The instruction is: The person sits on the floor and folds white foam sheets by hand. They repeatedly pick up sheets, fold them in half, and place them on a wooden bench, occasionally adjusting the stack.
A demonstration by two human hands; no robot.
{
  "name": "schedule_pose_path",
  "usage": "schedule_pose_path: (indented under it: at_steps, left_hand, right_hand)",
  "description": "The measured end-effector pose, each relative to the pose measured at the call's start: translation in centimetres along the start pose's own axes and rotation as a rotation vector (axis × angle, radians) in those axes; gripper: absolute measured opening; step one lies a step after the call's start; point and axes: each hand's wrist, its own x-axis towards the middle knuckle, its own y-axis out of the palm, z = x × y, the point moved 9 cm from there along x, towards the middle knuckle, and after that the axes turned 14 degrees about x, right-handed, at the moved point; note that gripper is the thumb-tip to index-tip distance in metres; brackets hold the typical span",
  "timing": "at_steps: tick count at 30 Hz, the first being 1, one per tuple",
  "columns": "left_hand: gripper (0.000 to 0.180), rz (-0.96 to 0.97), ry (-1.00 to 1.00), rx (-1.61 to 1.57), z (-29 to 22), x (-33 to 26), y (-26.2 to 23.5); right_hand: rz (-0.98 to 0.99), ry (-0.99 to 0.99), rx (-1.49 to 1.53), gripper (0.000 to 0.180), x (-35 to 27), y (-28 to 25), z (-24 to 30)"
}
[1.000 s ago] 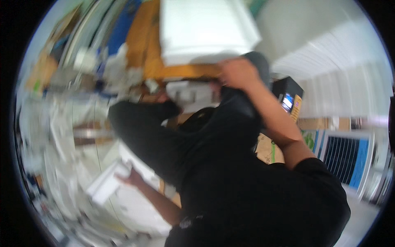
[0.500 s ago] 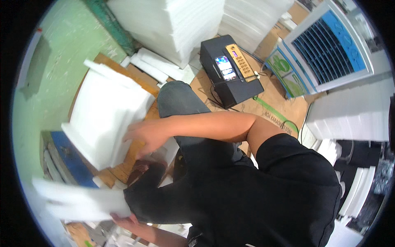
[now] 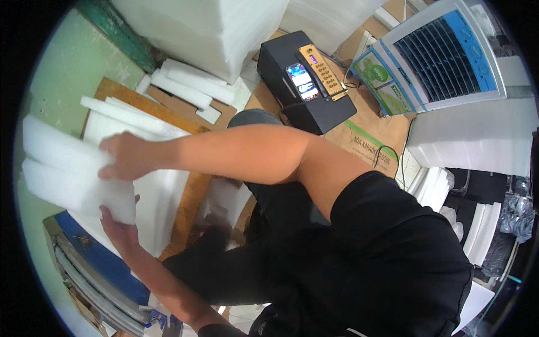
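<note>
A pair of white foam pieces, lying side by side, is held over the left part of a wooden board. My left hand grips their lower right end, thumb on the near face. Above it, my right hand is closed at their upper edge, its fingers slightly blurred. Beneath them, more white foam sheets lie on the wooden board, partly hidden by the held pieces and my right forearm.
White foam strips lie beyond the board, beside a tall white foam stack. A black speaker box with a lit phone stands on cardboard, near a blue-and-white air cooler. Grey pipes run along the lower left.
My left hand has raised the foam pieces from the lower left to above the board. My right hand has moved left from the foam sheets onto these pieces.
</note>
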Motion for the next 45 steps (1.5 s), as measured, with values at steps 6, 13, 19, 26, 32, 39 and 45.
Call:
schedule_pose_path:
  at_steps: [6, 13, 19, 26, 32, 39, 45]
  left_hand:
    - [0.062, -0.134, -0.035, -0.093, 3.4, 2.8, -2.9]
    - [0.058, -0.228, -0.027, -0.005, 0.3, 2.0, 0.8]
    - [0.077, -0.188, 0.051, -0.365, -0.5, 4.9, 2.4]
    - [0.073, 0.050, -0.172, -0.113, 2.2, 6.3, 4.5]
    - [0.043, 0.025, 0.212, 0.434, 0.8, -0.3, 4.4]
    - [0.039, 0.672, 0.574, 1.080, 7.3, -6.4, 14.3]
    - [0.043, 0.737, 0.550, 1.248, 10.9, -6.2, 15.9]
  right_hand:
    - [-0.478, -0.412, -0.203, 0.066, 0.9, -4.7, 4.5]
    - [-0.248, -0.278, 0.236, 0.049, 0.0, -3.9, 7.3]
    - [-0.238, -0.257, 0.416, 0.041, -0.5, -0.4, 7.2]
    - [-0.128, -0.137, 0.344, 0.042, 0.1, 2.5, 5.4]
    - [0.139, -0.042, 0.188, 0.049, -0.8, 5.8, 4.2]
    - [0.413, -0.284, -0.123, 0.080, -0.3, 12.7, 7.2]
    - [0.997, -0.379, -0.643, 0.079, 1.4, 29.7, 6.9]
